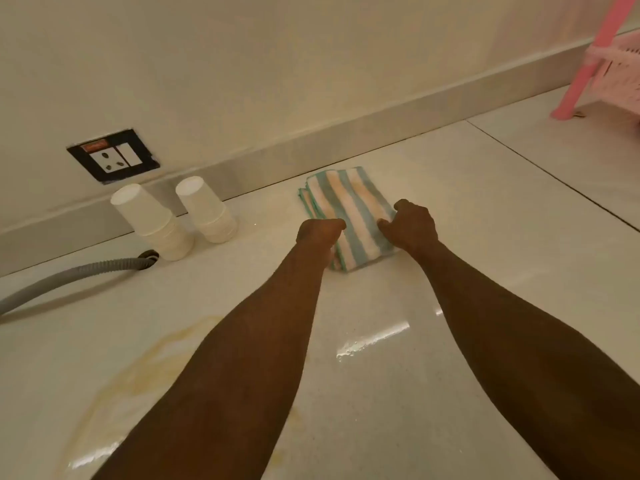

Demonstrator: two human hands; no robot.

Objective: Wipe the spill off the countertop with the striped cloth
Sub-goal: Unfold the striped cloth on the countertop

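Yellowish spill (145, 368) pools on the countertop (433, 341) under my left forearm. Farther out, my left hand (318, 235) and right hand (410, 225) curl their fingers around the near edges of the folded striped cloth (346, 209), beside two paper cup stacks (180, 216).

The striped cloth (341, 216) lay on the countertop (485, 209) near the back wall, with the left hand (320, 233) on its near left edge and the right hand (410, 225) on its near right edge. Two cup stacks (207, 211) stood to its left, a hose (69, 275) farther left, and the spill (145, 368) nearer, left of the forearms.
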